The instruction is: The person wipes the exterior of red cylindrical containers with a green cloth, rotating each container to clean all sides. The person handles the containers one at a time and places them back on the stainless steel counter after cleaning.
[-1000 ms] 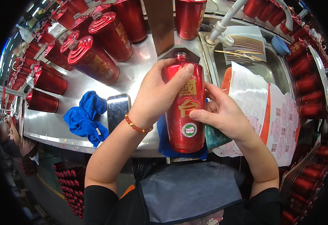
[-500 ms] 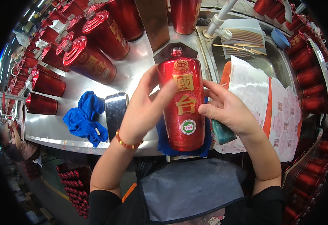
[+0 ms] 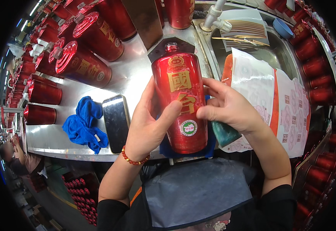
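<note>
One red bottle (image 3: pixel 179 86) is between your hands at the near edge of the metal table (image 3: pixel 52 140), its narrow neck pointing away from you and its base by your apron (image 3: pixel 198 192). Your left hand (image 3: pixel 148 125) grasps it, thumb across the gold lettering, fingers around its left side. Your right hand (image 3: pixel 233 109) is half curled at its right side, the thumb reaching the bottle's edge; whether it grips firmly, you cannot tell from this view. Just below that hand lies a green block (image 3: pixel 226 133). A crumpled blue cloth (image 3: pixel 84 125) and a dark phone (image 3: pixel 117 123) lie to your left, while printed sheets (image 3: pixel 252 84) spread to your right, in front of the sink (image 3: pixel 293 63).
</note>
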Demonstrator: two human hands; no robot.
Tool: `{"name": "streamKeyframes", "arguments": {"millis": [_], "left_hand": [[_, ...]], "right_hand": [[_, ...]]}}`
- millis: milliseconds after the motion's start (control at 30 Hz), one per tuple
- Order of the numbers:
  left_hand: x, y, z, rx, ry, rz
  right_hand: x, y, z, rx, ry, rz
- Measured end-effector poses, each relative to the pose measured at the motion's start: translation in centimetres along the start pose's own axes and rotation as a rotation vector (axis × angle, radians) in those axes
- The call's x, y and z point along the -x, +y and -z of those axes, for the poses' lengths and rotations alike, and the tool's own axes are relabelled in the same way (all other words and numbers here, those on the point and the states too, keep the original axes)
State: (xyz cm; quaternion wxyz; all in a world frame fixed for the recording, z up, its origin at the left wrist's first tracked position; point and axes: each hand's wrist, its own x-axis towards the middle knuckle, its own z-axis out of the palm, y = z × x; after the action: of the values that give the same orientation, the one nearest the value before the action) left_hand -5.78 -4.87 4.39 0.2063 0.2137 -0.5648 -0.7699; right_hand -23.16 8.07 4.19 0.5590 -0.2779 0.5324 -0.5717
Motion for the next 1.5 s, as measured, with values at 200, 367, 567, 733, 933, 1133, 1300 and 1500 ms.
{"name": "streamKeyframes", "arguments": {"millis": [200,367,567,733,933,1133,1300,1500], "left_hand": [[-0.4,0.3,-0.9,-0.002,0.012,0.004],[-0.4,0.0,-0.9,-0.041,0.034,-0.016],[-1.2,0.5,-0.4,0.054,0.064,-0.026],[-2.4,0.4,0.1,0.014,0.076,-0.034],[-2.5,0.4,0.3,0.026,0.061,-0.038],[-2.5,0.4,0.4,0.066,0.073,-0.034],[-2.7,0.5,0.6,0.039,0.047,-0.03],[-2.7,0.2,0.7,0.029,0.066,-0.027]], "right_hand": [[-0.7,-0.8,0.6,0.021,0.04,-0.047],[-0.8,-0.7,0.7,-0.044,0.008,-0.055],[-0.8,-1.0,0.4,-0.044,0.029,-0.055],[-0.8,-1.0,-0.3,-0.017,0.023,-0.028],[-0.9,-1.0,-0.4,0.008,0.019,-0.02],[-1.4,-1.1,0.1,0.085,0.046,0.034],[-2.5,-2.8,0.3,0.235,0.113,0.06],[-3.0,-3.2,-0.4,0.256,0.104,0.077]]}}
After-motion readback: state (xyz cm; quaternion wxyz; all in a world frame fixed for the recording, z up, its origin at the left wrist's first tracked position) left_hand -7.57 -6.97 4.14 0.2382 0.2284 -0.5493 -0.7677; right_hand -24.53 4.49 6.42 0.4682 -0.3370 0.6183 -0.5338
